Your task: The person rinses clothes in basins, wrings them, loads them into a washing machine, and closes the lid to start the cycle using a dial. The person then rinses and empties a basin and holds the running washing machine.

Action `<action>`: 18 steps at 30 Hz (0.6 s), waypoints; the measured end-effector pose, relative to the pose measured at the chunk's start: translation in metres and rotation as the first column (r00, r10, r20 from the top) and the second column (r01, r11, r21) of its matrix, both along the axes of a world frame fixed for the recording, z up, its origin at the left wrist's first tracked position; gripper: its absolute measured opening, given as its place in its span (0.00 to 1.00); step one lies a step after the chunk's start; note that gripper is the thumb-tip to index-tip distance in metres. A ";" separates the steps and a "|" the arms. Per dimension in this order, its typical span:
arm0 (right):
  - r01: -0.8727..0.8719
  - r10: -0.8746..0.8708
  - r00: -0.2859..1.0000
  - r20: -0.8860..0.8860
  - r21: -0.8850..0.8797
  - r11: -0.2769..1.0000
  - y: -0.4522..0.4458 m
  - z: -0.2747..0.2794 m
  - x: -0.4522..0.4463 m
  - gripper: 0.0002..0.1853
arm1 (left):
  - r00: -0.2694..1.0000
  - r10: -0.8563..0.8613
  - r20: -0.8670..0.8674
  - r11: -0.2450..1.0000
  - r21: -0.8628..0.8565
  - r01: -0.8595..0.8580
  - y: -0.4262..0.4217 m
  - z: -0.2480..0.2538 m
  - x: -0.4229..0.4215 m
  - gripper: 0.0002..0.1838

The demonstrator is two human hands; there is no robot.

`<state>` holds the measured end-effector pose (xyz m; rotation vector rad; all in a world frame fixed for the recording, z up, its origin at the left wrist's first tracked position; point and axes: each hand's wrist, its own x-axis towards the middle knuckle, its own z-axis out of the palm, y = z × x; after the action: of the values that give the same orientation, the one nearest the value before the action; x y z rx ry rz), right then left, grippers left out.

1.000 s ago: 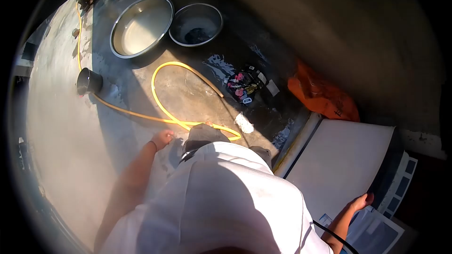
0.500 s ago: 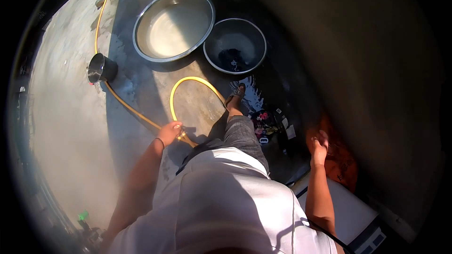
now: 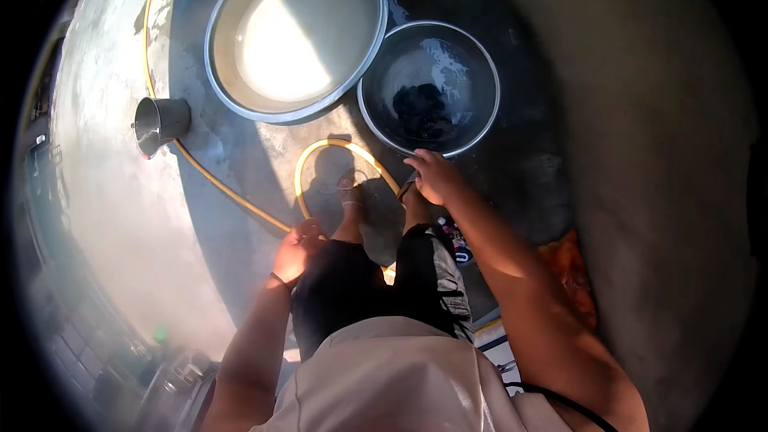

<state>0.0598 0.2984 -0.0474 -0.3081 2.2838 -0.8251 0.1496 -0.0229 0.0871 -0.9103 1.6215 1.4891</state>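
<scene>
Yellow hose (image 3: pixel 328 142) looped across floor (image 3: pixel 104 192); large basin (image 3: pixel 340 0) toward floor's far edge; smaller basin (image 3: pixel 384 88) just right; dark cloth (image 3: pixel 422 110) inside, toward near edge; right hand (image 3: pixel 436 178) at smaller basin's near rim, grip part open, contact unclear; left hand (image 3: pixel 298 250) beside hose, fingers curled, grip's hold cannot be told.

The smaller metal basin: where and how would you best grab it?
I'd take the smaller basin by its rim, from the person's side, where the right hand is close. It stands open side up with that edge exposed, while the larger basin crowds its upper left.
</scene>
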 end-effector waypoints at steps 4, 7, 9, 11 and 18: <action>-0.071 0.082 0.995 -0.056 0.176 0.982 -0.058 -0.062 -0.057 0.24 | 0.968 -0.245 -0.053 0.967 0.055 0.248 0.024 -0.050 -0.034 0.14; -0.021 0.048 0.989 -0.141 0.188 0.982 -0.092 -0.131 -0.090 0.23 | 0.936 -0.342 -0.087 0.927 0.134 0.351 0.019 -0.126 -0.061 0.15; -0.060 0.084 0.987 -0.139 0.168 0.984 -0.108 -0.180 -0.088 0.23 | 0.897 -0.437 -0.068 0.894 0.072 0.441 0.004 -0.162 -0.066 0.15; 0.011 0.031 0.980 -0.198 0.205 0.979 -0.117 -0.239 -0.092 0.23 | 0.956 -0.291 0.036 0.955 0.073 0.287 0.003 -0.178 -0.082 0.15; -0.197 0.246 0.969 0.013 0.639 0.743 -0.012 -0.369 -0.105 0.48 | 0.943 0.013 0.332 0.998 0.060 -0.035 -0.018 -0.243 -0.083 0.15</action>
<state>-0.0457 0.2867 -0.4164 -0.2865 2.3784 0.1174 0.0666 -0.0408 -0.1561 -1.0828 1.3132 1.3133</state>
